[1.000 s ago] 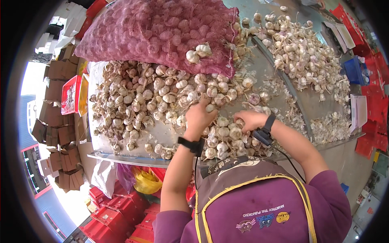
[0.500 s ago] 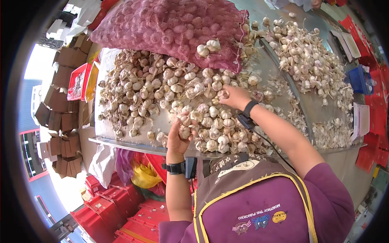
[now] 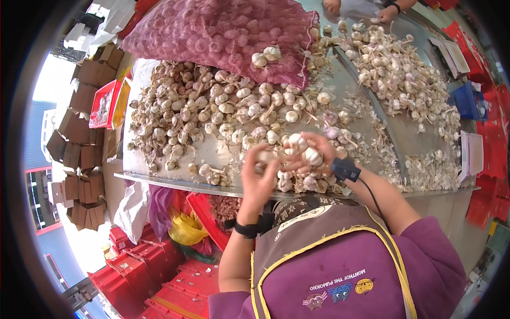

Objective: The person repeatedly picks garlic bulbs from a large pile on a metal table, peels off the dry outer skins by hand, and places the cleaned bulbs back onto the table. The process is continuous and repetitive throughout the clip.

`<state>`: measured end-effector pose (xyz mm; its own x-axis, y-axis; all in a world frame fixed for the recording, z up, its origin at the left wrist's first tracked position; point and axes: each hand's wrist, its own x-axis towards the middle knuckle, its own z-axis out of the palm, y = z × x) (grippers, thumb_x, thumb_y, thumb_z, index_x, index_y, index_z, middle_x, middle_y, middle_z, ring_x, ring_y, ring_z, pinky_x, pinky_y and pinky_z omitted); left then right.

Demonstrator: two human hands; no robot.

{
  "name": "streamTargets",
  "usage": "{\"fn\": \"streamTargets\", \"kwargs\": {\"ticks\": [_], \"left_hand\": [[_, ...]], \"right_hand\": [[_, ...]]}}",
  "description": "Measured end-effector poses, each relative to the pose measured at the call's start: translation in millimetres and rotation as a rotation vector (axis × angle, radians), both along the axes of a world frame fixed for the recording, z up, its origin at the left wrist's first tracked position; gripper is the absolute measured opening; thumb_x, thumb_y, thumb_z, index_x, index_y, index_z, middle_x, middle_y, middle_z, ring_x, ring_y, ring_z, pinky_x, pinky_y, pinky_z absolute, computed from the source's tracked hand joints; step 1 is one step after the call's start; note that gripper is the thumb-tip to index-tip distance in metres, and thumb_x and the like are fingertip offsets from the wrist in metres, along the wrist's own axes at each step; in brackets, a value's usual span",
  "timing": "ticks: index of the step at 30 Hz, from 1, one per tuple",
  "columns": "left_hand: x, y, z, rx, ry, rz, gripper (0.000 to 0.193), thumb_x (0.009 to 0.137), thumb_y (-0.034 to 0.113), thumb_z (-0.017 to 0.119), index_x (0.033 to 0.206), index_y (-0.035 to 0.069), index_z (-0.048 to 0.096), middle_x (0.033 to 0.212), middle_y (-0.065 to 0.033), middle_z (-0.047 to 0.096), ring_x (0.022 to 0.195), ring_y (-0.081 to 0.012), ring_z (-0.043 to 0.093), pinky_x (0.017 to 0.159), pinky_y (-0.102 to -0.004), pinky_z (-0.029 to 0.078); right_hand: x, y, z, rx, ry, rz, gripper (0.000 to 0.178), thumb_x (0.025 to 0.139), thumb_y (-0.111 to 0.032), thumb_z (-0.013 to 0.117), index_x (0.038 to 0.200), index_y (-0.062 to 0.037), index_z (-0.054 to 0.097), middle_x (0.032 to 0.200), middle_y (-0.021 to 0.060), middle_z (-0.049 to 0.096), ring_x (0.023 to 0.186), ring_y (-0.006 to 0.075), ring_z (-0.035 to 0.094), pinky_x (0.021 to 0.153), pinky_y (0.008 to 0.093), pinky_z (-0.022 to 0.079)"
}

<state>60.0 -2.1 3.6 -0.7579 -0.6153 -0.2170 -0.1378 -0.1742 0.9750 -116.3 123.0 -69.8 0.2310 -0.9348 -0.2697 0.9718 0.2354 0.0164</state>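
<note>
My left hand (image 3: 257, 179), raised over the table's near edge, curls its fingers round a garlic bulb (image 3: 265, 158) that they partly cover. Close beside it on the right, my right hand (image 3: 322, 151) is turned palm up and cups a couple of pale garlic bulbs (image 3: 313, 156). Its fingers point toward the left hand. Beneath both hands lie more loose garlic bulbs (image 3: 309, 183), some hidden by the fingers. A broad heap of unpeeled garlic (image 3: 183, 103) spreads over the metal table to the left and beyond.
A purple mesh sack (image 3: 223, 40) full of bulbs lies across the far side. Past a metal divider (image 3: 372, 101) sits another garlic heap (image 3: 393, 74), with another person's hands (image 3: 389, 13) beyond it. Red crates (image 3: 133, 276) stand below left; a blue bin (image 3: 467, 102) is at right.
My right hand has drawn back from the heap toward me, now cupping bulbs. My left hand has shifted right, beside it. The other person's hands have come into view at the far side.
</note>
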Motion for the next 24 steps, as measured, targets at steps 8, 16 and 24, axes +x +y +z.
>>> {"fn": "streamTargets", "kwargs": {"ticks": [8, 16, 24], "left_hand": [[-60.0, 10.7, -1.3, -0.627, 0.004, -0.371, 0.032, 0.083, 0.014, 0.070, 0.113, 0.005, 0.064, 0.117, -0.0128, 0.061, 0.111, -0.0263, 0.059, 0.090, -0.0380, 0.052], [-157.4, -29.2, -76.9, -0.943, -0.215, -0.361, 0.033, 0.082, 0.017, 0.066, 0.114, 0.009, 0.061, 0.110, -0.0155, 0.061, 0.102, -0.0357, 0.058, 0.086, -0.0431, 0.049], [-206.4, -6.1, -123.2, -1.459, -0.271, -0.575, 0.037, 0.077, 0.009, 0.061, 0.113, 0.018, 0.061, 0.104, -0.0103, 0.054, 0.108, -0.0329, 0.050, 0.077, -0.0390, 0.053]], "right_hand": [[-28.0, 61.1, -6.2, -0.160, -0.158, -0.320, 0.061, 0.092, -0.052, 0.057, 0.126, -0.0010, 0.053, 0.137, 0.0230, 0.043, 0.118, 0.0380, 0.054, 0.065, 0.0403, 0.065], [-178.1, 150.3, 56.1, -0.248, -0.078, -1.171, 0.078, 0.093, -0.051, 0.054, 0.151, -0.0107, 0.018, 0.155, 0.0232, 0.018, 0.139, 0.0419, 0.030, 0.107, 0.0569, 0.041], [-140.9, 145.6, -29.8, 0.544, 0.640, -0.703, 0.032, 0.096, -0.029, 0.057, 0.119, -0.0066, 0.057, 0.112, 0.0125, 0.065, 0.102, 0.0224, 0.064, 0.085, 0.0354, 0.055]]}}
